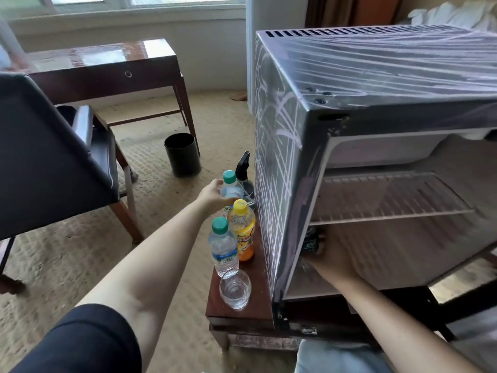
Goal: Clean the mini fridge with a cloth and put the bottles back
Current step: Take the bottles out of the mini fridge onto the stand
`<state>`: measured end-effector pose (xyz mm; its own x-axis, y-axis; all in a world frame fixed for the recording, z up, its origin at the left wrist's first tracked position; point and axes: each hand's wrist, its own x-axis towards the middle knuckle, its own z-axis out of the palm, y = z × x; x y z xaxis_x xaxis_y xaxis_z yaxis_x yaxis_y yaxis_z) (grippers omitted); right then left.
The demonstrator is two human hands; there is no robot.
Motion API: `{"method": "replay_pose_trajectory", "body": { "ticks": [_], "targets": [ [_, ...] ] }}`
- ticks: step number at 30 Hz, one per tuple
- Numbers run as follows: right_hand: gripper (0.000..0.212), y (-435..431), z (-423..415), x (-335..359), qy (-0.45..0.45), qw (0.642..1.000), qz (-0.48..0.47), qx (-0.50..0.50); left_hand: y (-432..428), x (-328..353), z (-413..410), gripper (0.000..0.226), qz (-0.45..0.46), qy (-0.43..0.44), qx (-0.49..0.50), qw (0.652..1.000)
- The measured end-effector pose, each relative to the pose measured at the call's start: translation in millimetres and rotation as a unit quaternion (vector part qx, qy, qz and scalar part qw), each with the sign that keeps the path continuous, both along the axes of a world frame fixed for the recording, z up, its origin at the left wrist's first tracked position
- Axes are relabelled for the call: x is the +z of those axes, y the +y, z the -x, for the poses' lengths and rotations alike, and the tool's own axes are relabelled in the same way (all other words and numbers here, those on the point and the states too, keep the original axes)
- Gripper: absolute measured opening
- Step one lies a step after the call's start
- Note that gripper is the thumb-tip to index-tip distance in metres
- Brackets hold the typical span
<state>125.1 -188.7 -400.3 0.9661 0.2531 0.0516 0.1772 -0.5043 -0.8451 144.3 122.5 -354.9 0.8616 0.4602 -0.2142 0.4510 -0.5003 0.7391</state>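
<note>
Gripping the far water bottle at frame centre with the left hand, fingers curled round it just under the green cap. Reaching the right hand into the lower left of the open mini fridge, up against a dark bottle — fingers lost in blur, grip impossible to tell. Likely to clip the orange juice bottle or near water bottle when lifting back across them, crowded together on the side table. Worse — toppling one onto the glass near the table's front edge, with attention split between two hands.
</note>
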Motion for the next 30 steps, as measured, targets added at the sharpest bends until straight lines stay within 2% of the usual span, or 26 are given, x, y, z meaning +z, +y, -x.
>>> {"method": "replay_pose_trajectory", "body": {
  "ticks": [7, 11, 15, 19, 23, 27, 30],
  "targets": [
    [0.050, 18, -9, -8, 0.035, 0.998, -0.055, -0.017, 16, 15, 31, 0.075, -0.009, -0.035, 0.018, 0.999],
    [0.068, 11, 2, -18, 0.093, 0.994, -0.002, -0.062, 15, 19, 62, 0.072, -0.033, -0.067, 0.042, 0.996],
    [0.059, -16, 31, -4, 0.093, 0.990, 0.070, -0.083, 1, 27, 95, 0.061, -0.029, -0.109, 0.079, 0.991],
    [0.061, -49, 73, 4, 0.114, 0.981, 0.115, -0.109, -40, 29, 146, 0.050, -0.008, -0.140, 0.098, 0.985],
    [0.074, -60, 124, -2, 0.103, 0.982, 0.136, -0.077, -79, 2, 205, 0.040, -0.021, -0.110, 0.066, 0.991],
    [0.066, -51, 171, -6, 0.094, 0.991, 0.089, -0.025, -107, -30, 249, 0.026, -0.031, -0.066, 0.021, 0.997],
    [0.062, -44, 204, -17, 0.099, 0.992, 0.074, 0.009, -117, -53, 268, 0.025, -0.031, -0.035, -0.006, 0.999]
  ]
}}
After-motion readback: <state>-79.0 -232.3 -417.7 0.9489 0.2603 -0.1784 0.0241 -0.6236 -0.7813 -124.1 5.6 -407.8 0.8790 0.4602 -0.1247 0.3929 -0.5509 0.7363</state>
